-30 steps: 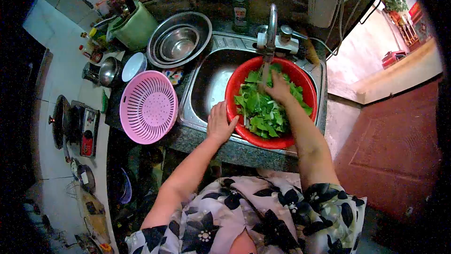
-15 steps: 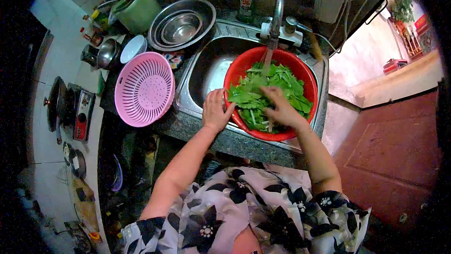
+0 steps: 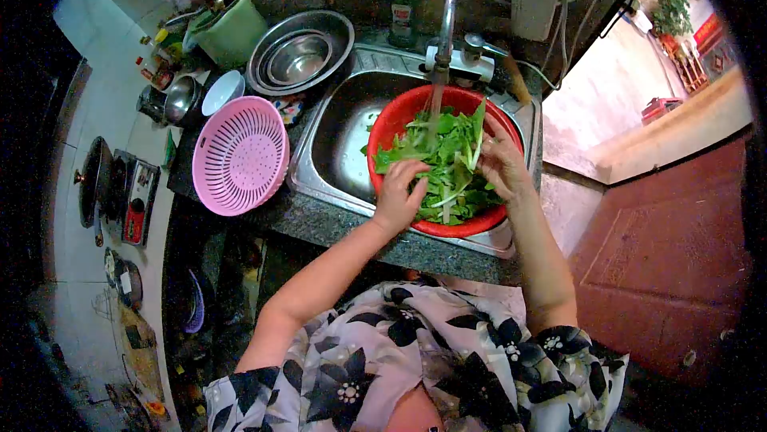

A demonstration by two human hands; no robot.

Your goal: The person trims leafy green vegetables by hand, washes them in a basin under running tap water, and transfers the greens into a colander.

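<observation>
A red basin [image 3: 383, 130] full of leafy greens [image 3: 447, 180] sits in the steel sink [image 3: 335, 144], with water running onto the leaves from the faucet [image 3: 447, 24]. My left hand [image 3: 399, 195] is over the basin's near left side. Its thumb and fingers are apart and touch the leaves. At the right side of the basin, my right hand [image 3: 505, 164] is closed on a leafy green with a pale stem [image 3: 478, 140], raised upright above the pile. Some of its fingertips are hidden behind the leaf.
A pink colander [image 3: 242, 156] stands on the counter left of the sink. Behind it are nested steel bowls [image 3: 260, 72], a white bowl [image 3: 224, 94] and a green container [image 3: 232, 32]. Dish soap [image 3: 401, 15] stands behind the sink. A reddish door [image 3: 663, 256] is at right.
My left hand has moved from the basin's rim onto the leaves. My right hand has come up out of the pile to the right, lifting a leafy green. The view has shifted slightly.
</observation>
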